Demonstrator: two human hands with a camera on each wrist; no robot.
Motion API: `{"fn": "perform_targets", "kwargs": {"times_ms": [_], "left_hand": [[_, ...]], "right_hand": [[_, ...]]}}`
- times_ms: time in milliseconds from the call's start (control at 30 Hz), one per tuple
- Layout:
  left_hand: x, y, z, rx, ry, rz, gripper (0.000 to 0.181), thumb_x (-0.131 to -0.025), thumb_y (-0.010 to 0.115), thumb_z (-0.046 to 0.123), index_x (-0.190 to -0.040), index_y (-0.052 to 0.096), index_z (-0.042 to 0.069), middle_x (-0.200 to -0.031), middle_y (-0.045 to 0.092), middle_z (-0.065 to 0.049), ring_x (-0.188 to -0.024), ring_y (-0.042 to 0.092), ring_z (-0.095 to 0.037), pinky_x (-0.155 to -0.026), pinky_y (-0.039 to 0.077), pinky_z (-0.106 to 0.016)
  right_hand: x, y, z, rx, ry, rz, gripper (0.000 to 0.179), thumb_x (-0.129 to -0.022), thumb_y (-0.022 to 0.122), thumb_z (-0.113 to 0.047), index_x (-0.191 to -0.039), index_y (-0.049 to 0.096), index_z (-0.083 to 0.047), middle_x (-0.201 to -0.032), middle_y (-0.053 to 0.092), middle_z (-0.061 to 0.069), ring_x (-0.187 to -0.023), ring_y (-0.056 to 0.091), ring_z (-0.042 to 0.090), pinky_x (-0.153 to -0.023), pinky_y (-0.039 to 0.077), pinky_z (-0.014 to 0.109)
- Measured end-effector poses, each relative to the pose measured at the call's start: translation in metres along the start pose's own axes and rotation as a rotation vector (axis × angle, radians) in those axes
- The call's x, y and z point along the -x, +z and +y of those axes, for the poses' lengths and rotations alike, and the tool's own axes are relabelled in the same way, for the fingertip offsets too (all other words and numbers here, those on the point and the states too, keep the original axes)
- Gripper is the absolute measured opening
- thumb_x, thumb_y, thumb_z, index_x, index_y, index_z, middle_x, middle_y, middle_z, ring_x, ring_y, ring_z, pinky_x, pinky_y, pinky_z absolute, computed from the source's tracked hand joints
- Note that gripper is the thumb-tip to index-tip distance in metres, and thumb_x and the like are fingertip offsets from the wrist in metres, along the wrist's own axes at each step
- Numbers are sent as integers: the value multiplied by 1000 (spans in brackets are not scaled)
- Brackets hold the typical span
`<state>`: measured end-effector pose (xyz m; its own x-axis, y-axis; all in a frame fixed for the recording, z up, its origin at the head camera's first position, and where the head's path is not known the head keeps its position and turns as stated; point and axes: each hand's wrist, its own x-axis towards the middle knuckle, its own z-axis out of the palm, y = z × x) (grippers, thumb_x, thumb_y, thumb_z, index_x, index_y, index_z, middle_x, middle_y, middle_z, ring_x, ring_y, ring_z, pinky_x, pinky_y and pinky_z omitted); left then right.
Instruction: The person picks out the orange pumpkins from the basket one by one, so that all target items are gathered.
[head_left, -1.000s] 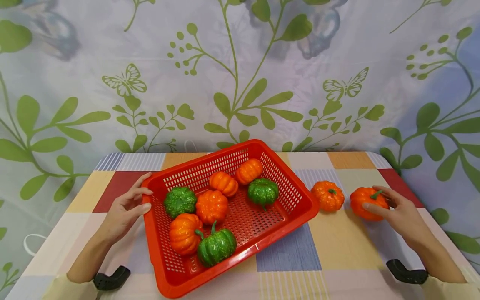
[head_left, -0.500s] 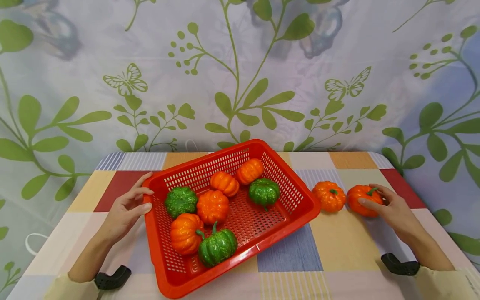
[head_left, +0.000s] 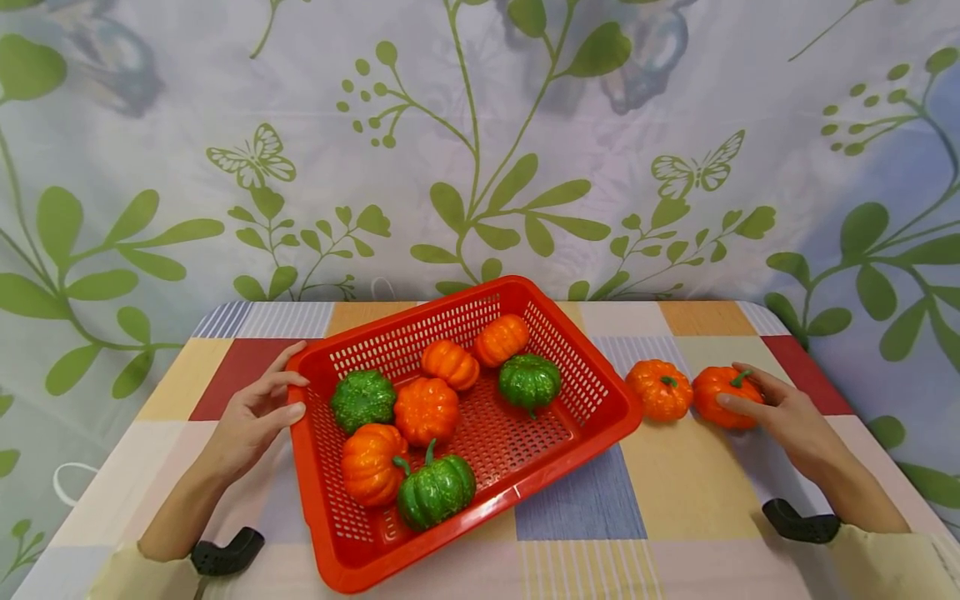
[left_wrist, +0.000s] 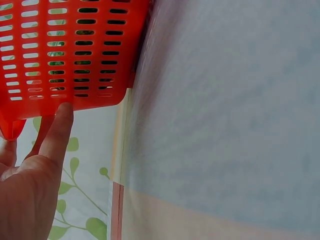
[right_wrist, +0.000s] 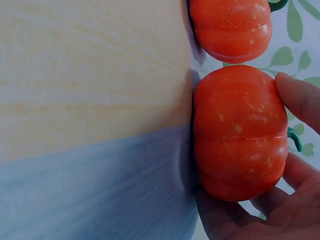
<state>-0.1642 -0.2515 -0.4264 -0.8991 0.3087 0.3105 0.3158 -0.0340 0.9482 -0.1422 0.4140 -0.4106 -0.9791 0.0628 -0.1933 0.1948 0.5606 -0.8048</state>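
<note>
My left hand (head_left: 251,421) touches the left rim of a red plastic basket (head_left: 495,502), its thumb and fingertips at the edge. In the left wrist view a straight finger (left_wrist: 59,130) meets the basket's slotted outer wall (left_wrist: 67,60). On the right, my right hand (head_left: 787,421) grips an orange toy pumpkin (head_left: 723,398) with a green stem, thumb on the near side and fingers round the far side. The right wrist view shows this pumpkin (right_wrist: 240,135) low against the tablecloth, close to a second orange pumpkin (head_left: 660,392).
Several orange pumpkins (head_left: 426,412) and green pumpkins (head_left: 437,492) lie in the basket. The basket stands slanted on a patchwork tablecloth (head_left: 697,492). Behind the table hangs a leaf-patterned curtain (head_left: 315,100).
My right hand has slid its pumpkin leftward, nearer to the other loose orange one. My left hand and the basket keep their places, apart from a slight shift of the view.
</note>
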Motion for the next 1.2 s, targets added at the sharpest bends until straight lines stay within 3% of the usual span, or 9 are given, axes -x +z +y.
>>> {"fn": "perform_targets", "kwargs": {"times_ms": [300,600,767,1033,1200], "left_hand": [[-2,-1,0,14,2,-16,29,-94,47,-11,-120,57,-5,-160,22,-10,-130,41,-17,-85,56,-29],[-1,0,-1,24,11,-22,30,-94,47,-11,-121,58,-3,-160,21,-8,-130,41,-18,-86,55,-30],[-3,0,-1,24,12,-24,30,-94,47,-12,-121,57,-4,-160,22,-8,-130,41,-17,-86,55,-29],[-3,0,-1,23,13,-23,29,-94,47,-12,-120,57,-5,-160,22,-7,-131,40,-19,-87,55,-30],[-1,-2,-2,22,9,-26,30,-94,47,-12,-121,57,-3,-160,22,-6,-131,40,-19,-87,55,-30]], "right_hand": [[0,1,0,16,-4,-6,81,-100,57,-39,-155,13,1,-150,20,33,-128,22,47,-104,28,68],[2,1,-2,14,17,-6,81,-100,56,-37,-155,9,1,-152,15,37,-131,18,51,-106,23,70],[0,1,0,-31,25,-4,88,-100,57,-35,-155,-2,-1,-153,7,40,-134,15,54,-107,17,72],[-2,2,1,5,19,26,85,-100,57,-37,-153,7,7,-151,18,37,-128,25,48,-105,25,70],[-1,2,2,-27,31,-3,87,-100,55,-37,-154,0,3,-152,13,39,-131,21,50,-107,21,71]]}}
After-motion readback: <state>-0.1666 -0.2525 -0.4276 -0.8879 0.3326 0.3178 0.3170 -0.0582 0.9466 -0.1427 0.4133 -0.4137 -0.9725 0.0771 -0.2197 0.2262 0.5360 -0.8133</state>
